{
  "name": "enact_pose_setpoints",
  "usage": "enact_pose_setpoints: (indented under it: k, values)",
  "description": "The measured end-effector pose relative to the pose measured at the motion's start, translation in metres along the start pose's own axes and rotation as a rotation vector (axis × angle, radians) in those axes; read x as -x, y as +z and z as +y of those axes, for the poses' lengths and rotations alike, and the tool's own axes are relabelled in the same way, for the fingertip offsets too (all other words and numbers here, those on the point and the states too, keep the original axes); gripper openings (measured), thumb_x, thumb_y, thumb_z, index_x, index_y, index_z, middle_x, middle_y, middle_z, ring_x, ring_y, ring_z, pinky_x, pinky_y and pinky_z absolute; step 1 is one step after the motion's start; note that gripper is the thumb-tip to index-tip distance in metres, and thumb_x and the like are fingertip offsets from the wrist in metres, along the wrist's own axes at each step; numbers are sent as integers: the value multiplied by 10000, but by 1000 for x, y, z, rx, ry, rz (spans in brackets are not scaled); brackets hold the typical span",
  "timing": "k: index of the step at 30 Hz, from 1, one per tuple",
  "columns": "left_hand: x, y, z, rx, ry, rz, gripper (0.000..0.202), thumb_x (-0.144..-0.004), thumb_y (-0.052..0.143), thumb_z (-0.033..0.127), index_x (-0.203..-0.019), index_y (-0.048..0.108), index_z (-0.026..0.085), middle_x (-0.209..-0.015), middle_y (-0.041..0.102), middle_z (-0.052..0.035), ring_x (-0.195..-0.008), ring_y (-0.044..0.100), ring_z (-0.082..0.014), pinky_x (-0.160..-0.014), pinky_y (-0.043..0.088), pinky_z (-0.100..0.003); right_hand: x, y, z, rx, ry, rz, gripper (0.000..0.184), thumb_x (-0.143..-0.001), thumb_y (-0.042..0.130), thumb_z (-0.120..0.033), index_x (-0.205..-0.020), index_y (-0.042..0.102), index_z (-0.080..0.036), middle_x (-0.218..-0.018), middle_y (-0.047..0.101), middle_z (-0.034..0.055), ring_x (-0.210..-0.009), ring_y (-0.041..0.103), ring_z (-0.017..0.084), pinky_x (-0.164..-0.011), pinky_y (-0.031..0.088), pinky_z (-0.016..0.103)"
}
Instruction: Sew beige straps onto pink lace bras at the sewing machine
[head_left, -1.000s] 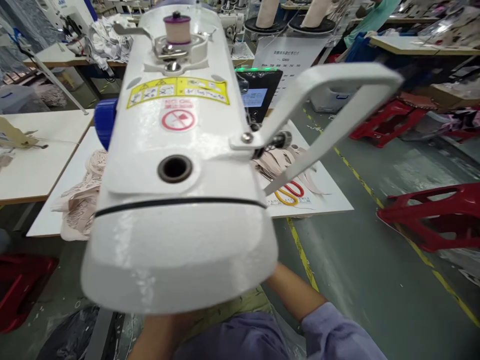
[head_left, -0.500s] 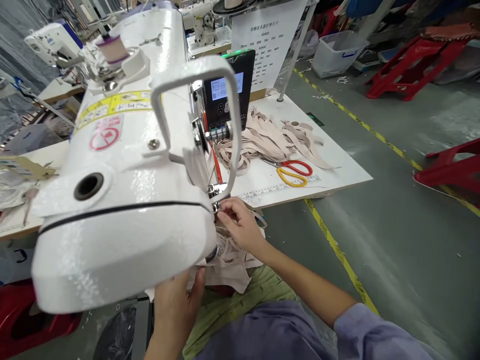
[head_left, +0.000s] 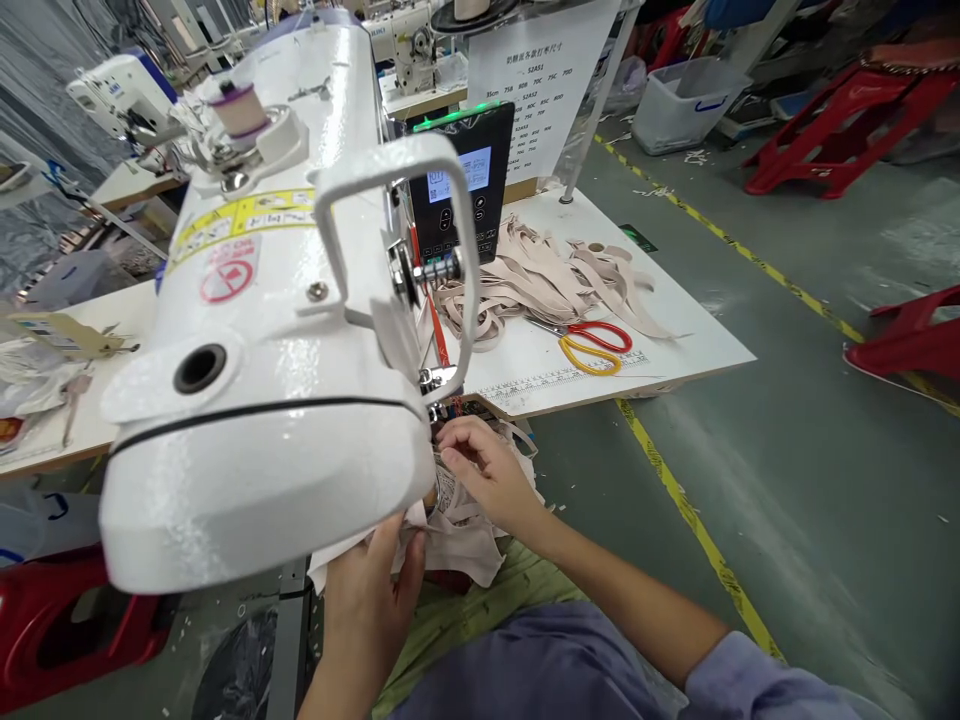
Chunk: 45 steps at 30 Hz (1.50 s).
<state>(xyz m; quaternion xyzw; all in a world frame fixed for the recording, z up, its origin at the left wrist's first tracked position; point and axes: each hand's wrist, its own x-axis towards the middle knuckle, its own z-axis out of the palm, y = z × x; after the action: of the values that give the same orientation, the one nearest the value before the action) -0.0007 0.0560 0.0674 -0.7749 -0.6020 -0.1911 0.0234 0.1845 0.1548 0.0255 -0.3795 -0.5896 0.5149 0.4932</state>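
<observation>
The white sewing machine (head_left: pixel 277 480) fills the left and middle of the view, hiding much of the work under its head. My left hand (head_left: pixel 375 585) is below the machine's front end, its thumb and fingers closed on a pale beige garment (head_left: pixel 469 550). That garment hangs in folds over my lap, with thin straps. My right hand (head_left: pixel 487 470) is just right of the needle area, fingers curled and thumb drawn in. What its fingertips hold, if anything, is hidden. Red and yellow scissors (head_left: pixel 592 350) lie on the white table (head_left: pixel 697 345).
A heap of beige straps (head_left: pixel 547 275) lies behind the scissors. Along the table's front runs a printed ruler (head_left: pixel 540 378). A control panel (head_left: pixel 461 190) stands beside the machine, before a paper sign (head_left: pixel 540 80). Red stools (head_left: pixel 847 125) and a clear bin (head_left: pixel 686 105) stand on the floor.
My right hand has drawn slightly down and back from the needle area. My left hand has moved a little right and up with the fabric. The view has shifted slightly.
</observation>
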Motion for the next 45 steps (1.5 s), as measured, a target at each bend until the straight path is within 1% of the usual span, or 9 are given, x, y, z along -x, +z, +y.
enact_pose_setpoints:
  k: [4, 10, 18, 25, 30, 36, 40, 43, 45]
  values:
    - [1, 1, 3, -5, 7, -9, 537, -964, 598, 280, -1479, 460, 214, -1306, 670, -194, -1197, 645, -384, -912, 571, -509, 9, 8, -5, -73, 3, -4, 84, -958, 600, -315, -982, 605, -235, -1051, 574, 56, -906, 576, 190, -773, 485, 332]
    - [18, 14, 9, -74, -172, 118, 838, -1002, 475, 510, -1597, 140, 24, -1076, 701, -263, -782, 721, -331, -623, 562, -404, 20, 20, -10, -121, 48, 55, 174, -864, 650, -331, -960, 550, -227, -942, 537, 27, -834, 542, 180, -762, 469, 332]
    - [23, 15, 22, 56, -330, -49, 850, -1024, 462, 424, -1617, 7, 19, -1064, 730, -247, -732, 736, -295, -592, 566, -367, 39, 25, -17, -67, 121, 59, 273, -824, 676, -399, -981, 540, -222, -924, 563, 19, -865, 557, 196, -798, 459, 339]
    - [60, 32, 70, 23, -134, 108, 842, -989, 537, 352, -1635, 79, 65, -1459, 504, -340, -1307, 578, -427, -934, 582, -525, 72, 20, -21, -161, 265, -8, 225, -960, 596, -421, -1044, 642, -218, -994, 683, 48, -915, 618, 214, -741, 488, 314]
    - [71, 19, 87, 375, -203, -133, 802, -1017, 462, 310, -1637, -5, 108, -1371, 617, -279, -1210, 667, -355, -894, 610, -477, 80, 8, -26, -100, 138, 29, 278, -975, 564, -377, -751, 589, -213, -770, 597, 13, -751, 558, 185, -703, 446, 312]
    - [54, -26, 59, 543, -225, -177, 332, -1006, 518, 290, -1320, 597, 218, -763, 750, -21, -588, 698, -170, -553, 587, -251, 77, -5, -38, 53, 30, -74, 427, -981, 553, -391, -617, 412, -219, -635, 419, -20, -631, 451, 159, -589, 357, 289]
    - [26, -54, 39, 414, -26, -52, 372, -961, 537, 179, -1328, 580, 217, -1181, 736, -107, -1100, 712, -249, -915, 607, -369, 76, -10, -45, 96, -54, -304, 327, -999, 540, -337, -698, 563, -214, -677, 538, -10, -655, 532, 154, -599, 382, 278]
    - [7, -62, 30, 401, 188, -242, 605, -936, 493, 104, -1521, 376, 199, -1465, 571, -158, -1453, 444, -283, -1153, 448, -494, 77, -13, -49, 222, -179, -420, 303, -1009, 529, -292, -721, 587, -215, -679, 571, -11, -650, 542, 149, -603, 382, 281]
    - [0, -61, 26, 371, 262, -365, 588, -922, 516, 116, -1491, 393, 192, -1410, 607, -154, -1419, 480, -275, -1198, 372, -544, 79, -14, -50, 336, -265, -487, 259, -1008, 512, -253, -772, 614, -219, -717, 615, 2, -683, 567, 158, -624, 393, 290]
